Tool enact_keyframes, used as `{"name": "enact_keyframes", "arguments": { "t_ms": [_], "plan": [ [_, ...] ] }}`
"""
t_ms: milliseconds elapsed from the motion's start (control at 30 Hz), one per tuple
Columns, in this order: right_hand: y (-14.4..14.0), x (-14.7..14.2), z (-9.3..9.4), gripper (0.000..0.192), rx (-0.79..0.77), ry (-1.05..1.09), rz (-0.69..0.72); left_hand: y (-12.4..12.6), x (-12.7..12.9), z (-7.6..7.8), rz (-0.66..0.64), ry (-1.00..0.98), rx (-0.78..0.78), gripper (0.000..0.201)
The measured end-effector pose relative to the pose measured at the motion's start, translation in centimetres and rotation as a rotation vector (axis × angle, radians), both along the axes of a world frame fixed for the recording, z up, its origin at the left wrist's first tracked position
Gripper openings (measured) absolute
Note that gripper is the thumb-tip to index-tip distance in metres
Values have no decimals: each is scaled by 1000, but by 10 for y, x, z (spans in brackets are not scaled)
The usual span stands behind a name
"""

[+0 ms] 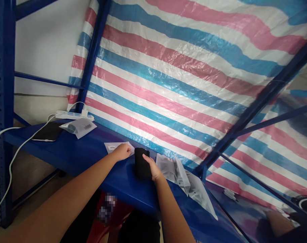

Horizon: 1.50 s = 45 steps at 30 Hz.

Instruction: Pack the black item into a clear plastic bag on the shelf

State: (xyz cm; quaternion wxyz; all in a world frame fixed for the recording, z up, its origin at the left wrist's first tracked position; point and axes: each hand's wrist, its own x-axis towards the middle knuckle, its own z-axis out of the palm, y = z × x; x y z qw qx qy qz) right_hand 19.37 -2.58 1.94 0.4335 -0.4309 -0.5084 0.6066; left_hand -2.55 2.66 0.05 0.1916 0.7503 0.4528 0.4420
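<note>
My right hand (pixel 153 167) grips a black, soft-looking rectangular pouch (pixel 142 165) by its right side, thumb across the front. The pouch stands upright over the blue shelf. To its left, my left hand (pixel 123 152) is closed with curled fingers at a flat, pale plastic bag (pixel 111 146) bearing a small label. My fingertips there are partly hidden. Several filled frosted plastic bags (pixel 182 175) lean together on the shelf, just right of my right hand.
The blue metal shelf (pixel 74 155) has uprights and braces at both sides. At its left end lie a dark phone-like device (pixel 47 131), another frosted bag (pixel 79 127) and a white power strip (pixel 73 115) with cables. Striped plastic sheeting (pixel 153 84) hangs behind.
</note>
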Motion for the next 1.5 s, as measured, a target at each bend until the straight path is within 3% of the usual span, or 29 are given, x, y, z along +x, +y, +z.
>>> {"name": "enact_keyframes", "arguments": {
  "t_ms": [200, 533, 800, 900, 1100, 1267, 1367, 1500],
  "plan": [
    [1, 0, -1, 46, 22, -53, 53, -6, 2, 11, 43, -69, 42, 22],
    [3, 0, -4, 51, 81, -116, 41, -9, 7, 11, -140, -188, -65, 17],
    [-4, -7, 2, 51, 153, -176, 21, 5, 10, 6, -30, -274, -176, 22],
    [-4, -11, 3, 50, 189, -211, 20, 6, 12, 5, 5, -278, -112, 23],
    [1, -18, 3, 48, 323, -339, 59, -4, 13, 11, -51, -200, 81, 23],
    [-2, -19, 4, 62, 488, -542, -109, -5, 13, 12, -77, -200, 107, 24],
    [-3, -20, 12, 55, 488, -514, 26, -2, 13, 10, -100, -206, 84, 24],
    [6, -25, 30, 51, 298, -553, 233, -1, 11, 11, -120, -209, -13, 26]
  ]
}}
